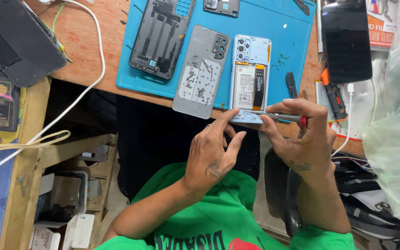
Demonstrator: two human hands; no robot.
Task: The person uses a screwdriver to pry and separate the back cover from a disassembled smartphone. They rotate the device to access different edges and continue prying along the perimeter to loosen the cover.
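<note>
An opened smartphone [250,76] lies back-side up on a blue work mat [283,32], its battery and camera modules exposed. My right hand [299,134] grips a slim metal screwdriver [281,116] with a red end, its tip resting at the phone's near edge. My left hand [214,148] holds nothing; its fingers are spread and its fingertips touch the phone's near corner. Just left of the phone lies a grey back cover [201,71], inner side up.
A dark phone frame [160,34] sits further left on the mat. A black phone [346,39] rests at the right, beside an orange tool [333,95] and clear plastic bags [396,139]. A white cable [89,83] crosses the wooden desk [84,37].
</note>
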